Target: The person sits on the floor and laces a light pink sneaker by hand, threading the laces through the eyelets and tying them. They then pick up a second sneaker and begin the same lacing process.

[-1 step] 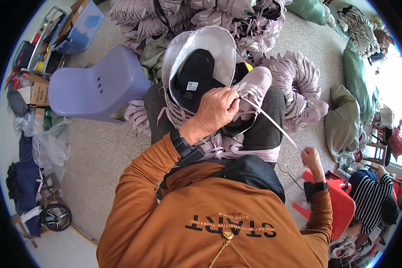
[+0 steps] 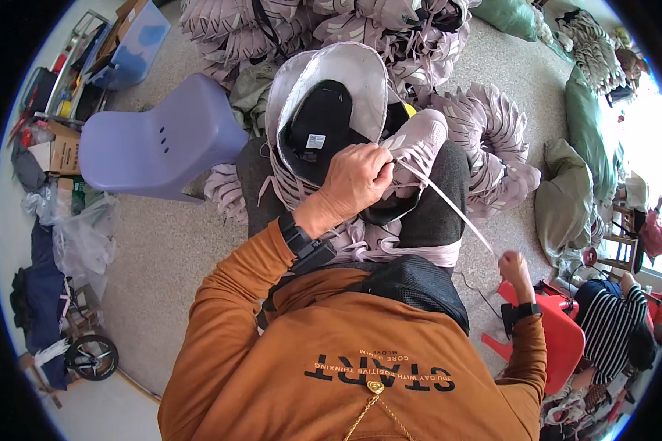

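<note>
A pale pink lace-up sneaker [image 2: 419, 140] rests toe-up over my knees, its dark opening toward me. My left hand [image 2: 357, 176] is closed at the lacing edge of this sneaker, thumb and forefinger pinched together. A small dark bit shows at the pinch, too small to name. From the eyelets a pale shoelace [image 2: 460, 213] runs taut down to the right. My right hand [image 2: 515, 266] is closed on its far end, out beyond my right thigh. Left of the sneaker, a white-lined container [image 2: 371, 81] between my knees holds black insoles [image 2: 320, 121].
Bundled pink shoe uppers [image 2: 493, 140] lie right of my knee, with more heaped ahead. A lilac chair [image 2: 147, 147] stands at left. A red stool [image 2: 563, 338] is near my right forearm. Sacks [image 2: 566, 198] line the right side; a person in striped clothing [image 2: 614, 331] is beyond.
My right hand has shifted slightly down and to the right, with the shoelace still taut. My left hand and the sneaker look the same.
</note>
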Action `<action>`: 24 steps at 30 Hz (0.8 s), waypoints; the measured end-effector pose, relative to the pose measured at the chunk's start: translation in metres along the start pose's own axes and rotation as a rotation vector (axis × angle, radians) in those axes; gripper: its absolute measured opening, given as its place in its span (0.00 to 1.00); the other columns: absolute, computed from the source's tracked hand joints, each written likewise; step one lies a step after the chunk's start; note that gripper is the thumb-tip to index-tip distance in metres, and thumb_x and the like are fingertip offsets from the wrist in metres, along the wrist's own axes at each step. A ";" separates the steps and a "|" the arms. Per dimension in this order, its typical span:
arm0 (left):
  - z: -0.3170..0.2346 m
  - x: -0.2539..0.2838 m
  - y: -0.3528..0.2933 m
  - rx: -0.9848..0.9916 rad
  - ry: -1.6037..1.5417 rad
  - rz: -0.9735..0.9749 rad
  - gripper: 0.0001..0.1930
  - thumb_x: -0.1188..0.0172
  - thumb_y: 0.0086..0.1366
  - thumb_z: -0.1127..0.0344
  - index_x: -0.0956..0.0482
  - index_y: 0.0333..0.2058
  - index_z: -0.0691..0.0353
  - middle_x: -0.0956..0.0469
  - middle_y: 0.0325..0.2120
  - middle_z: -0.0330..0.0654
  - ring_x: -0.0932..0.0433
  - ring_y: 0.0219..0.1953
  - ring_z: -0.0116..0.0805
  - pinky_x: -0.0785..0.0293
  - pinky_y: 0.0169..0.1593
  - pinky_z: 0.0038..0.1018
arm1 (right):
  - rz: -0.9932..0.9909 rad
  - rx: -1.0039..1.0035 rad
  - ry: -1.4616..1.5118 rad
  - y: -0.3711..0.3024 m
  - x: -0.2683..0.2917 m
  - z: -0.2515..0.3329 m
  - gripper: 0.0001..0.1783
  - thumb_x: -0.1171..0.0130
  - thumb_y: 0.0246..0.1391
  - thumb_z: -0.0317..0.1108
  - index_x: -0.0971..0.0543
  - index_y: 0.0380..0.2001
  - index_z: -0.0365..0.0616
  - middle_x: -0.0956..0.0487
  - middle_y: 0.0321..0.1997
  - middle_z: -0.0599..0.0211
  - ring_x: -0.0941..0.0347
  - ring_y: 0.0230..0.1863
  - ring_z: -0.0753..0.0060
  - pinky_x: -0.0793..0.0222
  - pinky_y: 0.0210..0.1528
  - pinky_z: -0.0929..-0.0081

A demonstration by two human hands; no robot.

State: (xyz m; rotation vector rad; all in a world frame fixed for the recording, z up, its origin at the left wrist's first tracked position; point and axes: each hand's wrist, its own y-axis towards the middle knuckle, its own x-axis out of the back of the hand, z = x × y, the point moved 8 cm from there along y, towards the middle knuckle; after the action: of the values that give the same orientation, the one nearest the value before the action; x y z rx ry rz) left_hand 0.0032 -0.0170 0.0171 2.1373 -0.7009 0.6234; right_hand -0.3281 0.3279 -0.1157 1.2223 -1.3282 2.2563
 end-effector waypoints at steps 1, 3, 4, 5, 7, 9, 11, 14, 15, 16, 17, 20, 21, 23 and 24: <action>-0.001 -0.001 -0.001 -0.005 0.004 0.010 0.06 0.36 0.56 0.75 0.24 0.32 0.62 0.22 0.27 0.46 0.20 0.31 0.49 0.24 0.36 0.39 | 0.021 -0.104 -0.032 -0.004 -0.009 -0.023 0.14 0.48 0.52 0.33 0.22 0.18 0.37 0.20 0.23 0.48 0.17 0.30 0.54 0.22 0.34 0.57; -0.002 -0.003 0.000 -0.010 0.015 0.018 0.06 0.36 0.56 0.75 0.24 0.32 0.62 0.22 0.27 0.46 0.20 0.31 0.49 0.24 0.36 0.39 | -0.041 0.117 -0.284 0.000 -0.028 -0.020 0.14 0.48 0.52 0.35 0.21 0.20 0.37 0.23 0.18 0.52 0.19 0.27 0.48 0.23 0.34 0.54; -0.002 -0.002 0.001 -0.015 0.028 0.024 0.06 0.36 0.56 0.74 0.24 0.32 0.62 0.22 0.27 0.46 0.20 0.31 0.48 0.24 0.36 0.38 | -0.072 0.233 -0.403 0.001 -0.038 -0.014 0.14 0.47 0.52 0.36 0.20 0.21 0.37 0.24 0.16 0.55 0.21 0.25 0.46 0.24 0.34 0.53; -0.001 0.001 0.000 -0.002 0.036 0.029 0.06 0.36 0.57 0.74 0.24 0.32 0.62 0.22 0.27 0.45 0.20 0.31 0.48 0.24 0.36 0.38 | -0.128 0.246 -0.388 0.005 -0.036 0.009 0.12 0.46 0.54 0.34 0.20 0.25 0.37 0.23 0.21 0.53 0.22 0.29 0.42 0.24 0.37 0.52; 0.000 0.004 0.001 0.020 0.043 0.034 0.06 0.36 0.57 0.75 0.24 0.33 0.62 0.22 0.27 0.45 0.20 0.31 0.48 0.23 0.36 0.38 | -0.378 0.477 -0.184 -0.007 -0.005 0.109 0.08 0.44 0.57 0.30 0.20 0.36 0.38 0.20 0.32 0.50 0.22 0.39 0.40 0.26 0.45 0.52; -0.002 0.003 0.002 0.008 0.048 0.040 0.06 0.36 0.57 0.75 0.24 0.33 0.63 0.22 0.27 0.45 0.20 0.30 0.47 0.24 0.35 0.37 | -0.588 0.747 0.074 -0.033 0.030 0.191 0.11 0.44 0.59 0.26 0.22 0.45 0.38 0.20 0.42 0.48 0.23 0.46 0.44 0.27 0.50 0.55; -0.003 0.002 0.003 -0.009 0.051 0.040 0.06 0.36 0.57 0.76 0.24 0.33 0.63 0.22 0.26 0.45 0.20 0.30 0.47 0.24 0.35 0.36 | -0.619 0.863 0.203 -0.045 0.042 0.246 0.11 0.44 0.60 0.25 0.23 0.46 0.38 0.20 0.43 0.50 0.23 0.46 0.49 0.28 0.49 0.57; -0.007 0.004 0.004 -0.026 0.041 0.043 0.07 0.35 0.57 0.76 0.24 0.33 0.63 0.23 0.26 0.45 0.20 0.29 0.46 0.24 0.34 0.36 | -0.551 1.004 0.307 -0.049 0.035 0.298 0.08 0.44 0.61 0.25 0.23 0.43 0.36 0.20 0.39 0.50 0.23 0.41 0.46 0.27 0.44 0.60; -0.007 0.004 0.005 -0.025 0.043 0.048 0.06 0.35 0.57 0.76 0.24 0.33 0.63 0.23 0.26 0.45 0.20 0.29 0.46 0.24 0.34 0.36 | -0.524 1.007 0.313 -0.047 0.032 0.304 0.06 0.44 0.61 0.26 0.23 0.41 0.36 0.20 0.36 0.51 0.23 0.38 0.46 0.27 0.41 0.61; -0.006 0.004 0.005 -0.019 0.043 0.052 0.06 0.35 0.57 0.76 0.24 0.33 0.64 0.23 0.26 0.45 0.21 0.29 0.46 0.25 0.34 0.36 | -0.386 0.954 0.354 -0.039 0.026 0.304 0.06 0.44 0.62 0.26 0.22 0.39 0.36 0.20 0.33 0.52 0.23 0.35 0.47 0.27 0.38 0.62; -0.006 0.004 0.004 -0.013 0.042 0.056 0.06 0.35 0.57 0.76 0.24 0.33 0.64 0.23 0.26 0.45 0.21 0.29 0.46 0.25 0.34 0.36 | -0.248 0.899 0.393 -0.033 0.020 0.303 0.05 0.44 0.62 0.27 0.22 0.38 0.36 0.20 0.30 0.54 0.23 0.32 0.48 0.28 0.36 0.63; -0.008 0.002 0.005 0.024 0.042 0.097 0.07 0.35 0.57 0.76 0.23 0.33 0.63 0.24 0.27 0.44 0.21 0.29 0.45 0.25 0.35 0.35 | -0.019 0.801 0.550 -0.034 0.011 0.295 0.06 0.43 0.63 0.29 0.22 0.36 0.36 0.22 0.24 0.56 0.24 0.25 0.52 0.29 0.31 0.65; -0.009 0.000 0.004 0.042 0.049 0.116 0.07 0.35 0.57 0.76 0.23 0.33 0.63 0.24 0.28 0.44 0.21 0.31 0.45 0.25 0.36 0.35 | 0.027 0.780 0.609 -0.037 0.008 0.291 0.07 0.43 0.63 0.29 0.21 0.35 0.36 0.23 0.22 0.56 0.24 0.23 0.52 0.29 0.29 0.65; -0.022 -0.002 0.005 -0.049 0.111 0.061 0.08 0.35 0.56 0.76 0.23 0.34 0.61 0.25 0.32 0.43 0.22 0.35 0.44 0.27 0.42 0.36 | 0.072 0.818 0.610 -0.050 0.000 0.289 0.07 0.43 0.62 0.29 0.21 0.36 0.35 0.22 0.24 0.55 0.23 0.25 0.54 0.29 0.31 0.65; -0.027 -0.002 0.005 -0.095 0.141 0.033 0.08 0.35 0.56 0.76 0.23 0.34 0.61 0.25 0.34 0.42 0.23 0.37 0.43 0.27 0.45 0.37 | 0.094 0.838 0.610 -0.057 -0.003 0.289 0.07 0.42 0.62 0.29 0.21 0.36 0.34 0.22 0.25 0.55 0.22 0.26 0.54 0.29 0.32 0.65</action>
State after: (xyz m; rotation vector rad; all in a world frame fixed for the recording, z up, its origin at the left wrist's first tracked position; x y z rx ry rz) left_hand -0.0064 0.0028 0.0340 1.9770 -0.6760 0.7370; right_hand -0.1382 0.1248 -0.0172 0.5154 -0.2080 3.0119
